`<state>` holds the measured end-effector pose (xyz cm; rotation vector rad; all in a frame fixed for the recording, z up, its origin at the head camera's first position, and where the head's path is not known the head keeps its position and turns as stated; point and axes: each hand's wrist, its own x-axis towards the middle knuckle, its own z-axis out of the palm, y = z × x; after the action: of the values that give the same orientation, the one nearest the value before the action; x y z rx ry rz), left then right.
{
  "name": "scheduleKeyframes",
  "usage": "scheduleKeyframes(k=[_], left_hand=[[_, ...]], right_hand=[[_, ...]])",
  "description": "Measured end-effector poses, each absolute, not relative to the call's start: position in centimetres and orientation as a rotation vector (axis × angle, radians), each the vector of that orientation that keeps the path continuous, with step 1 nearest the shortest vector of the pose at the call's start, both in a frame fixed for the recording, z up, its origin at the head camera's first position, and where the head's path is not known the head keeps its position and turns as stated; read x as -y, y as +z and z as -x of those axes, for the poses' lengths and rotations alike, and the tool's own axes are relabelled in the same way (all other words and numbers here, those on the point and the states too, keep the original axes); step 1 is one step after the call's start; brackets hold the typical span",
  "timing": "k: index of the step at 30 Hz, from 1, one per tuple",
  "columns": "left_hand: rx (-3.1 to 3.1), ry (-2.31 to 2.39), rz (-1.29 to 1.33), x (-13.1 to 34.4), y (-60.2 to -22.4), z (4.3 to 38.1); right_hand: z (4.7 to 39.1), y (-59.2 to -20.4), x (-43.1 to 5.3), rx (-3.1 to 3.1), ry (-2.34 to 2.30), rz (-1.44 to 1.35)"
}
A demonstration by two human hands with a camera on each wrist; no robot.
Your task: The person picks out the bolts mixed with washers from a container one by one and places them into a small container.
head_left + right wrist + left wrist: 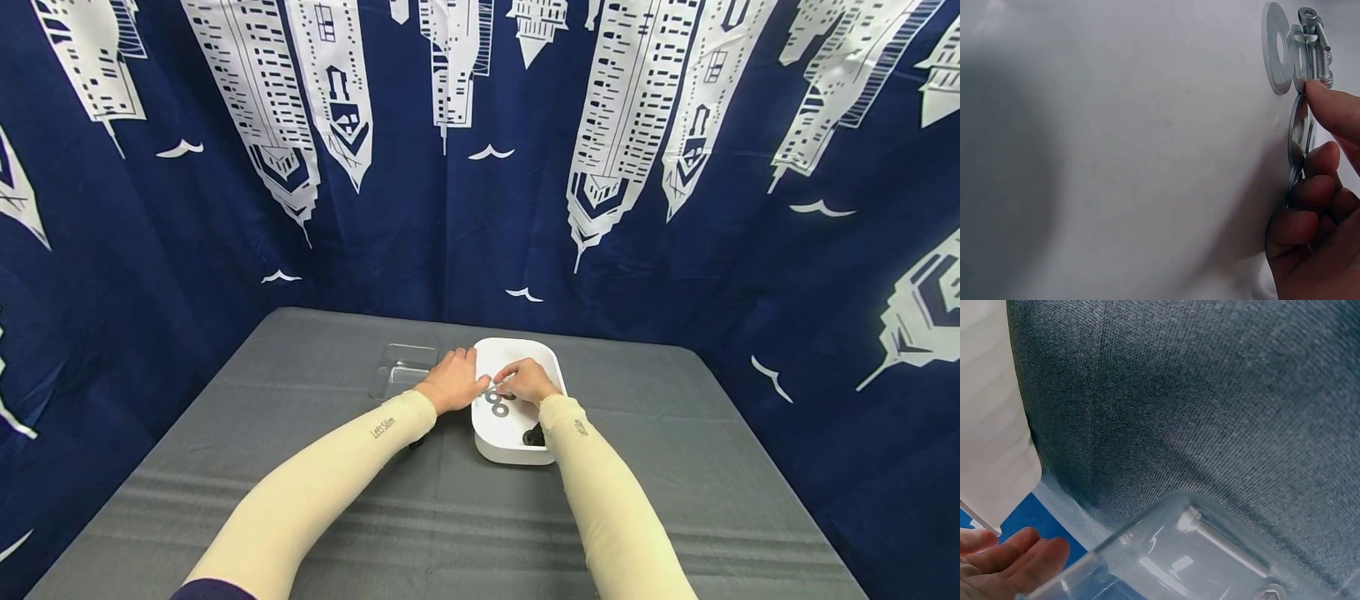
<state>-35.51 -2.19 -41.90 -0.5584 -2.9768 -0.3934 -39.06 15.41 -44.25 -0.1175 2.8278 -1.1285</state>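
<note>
A white plastic bin [517,446] with rounded corners holds loose flat metal washers [500,409]. My left hand [453,380] lies at the bin's left rim, its thumb pointing in over the bin and its fingers loosely extended. Inside the bin is my right hand [529,381], reaching toward the left wall with bent fingers. In the right wrist view, one fingertip touches the lower end of a cluster of metal bolts [1315,50]. The other fingers curl beside upright-looking washers [1277,47]; I cannot tell whether a piece is pinched between them.
Left of the bin stands a clear plastic box [405,357] with a long bolt [1229,547] inside. Black pieces [533,435] lie at the bin's near end. Another dark object [417,443] shows partly behind the left sleeve. Grey cloth covers the table [420,517]; a patterned blue curtain [442,233] hangs behind.
</note>
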Motion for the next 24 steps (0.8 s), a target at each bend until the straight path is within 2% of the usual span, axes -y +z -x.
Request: scheduleKeyframes(k=[9, 24], left_hand=[[2.963, -0.364, 0.56, 2.26, -41.74, 35.79], [2.97, -0.378, 0.549, 2.08, -41.68, 35.4]], right_hand=[[39.15, -43.86, -15.42, -2.861, -1.067, 0.176], [39.3, -44.46, -15.32, -2.822, -1.116, 0.086]])
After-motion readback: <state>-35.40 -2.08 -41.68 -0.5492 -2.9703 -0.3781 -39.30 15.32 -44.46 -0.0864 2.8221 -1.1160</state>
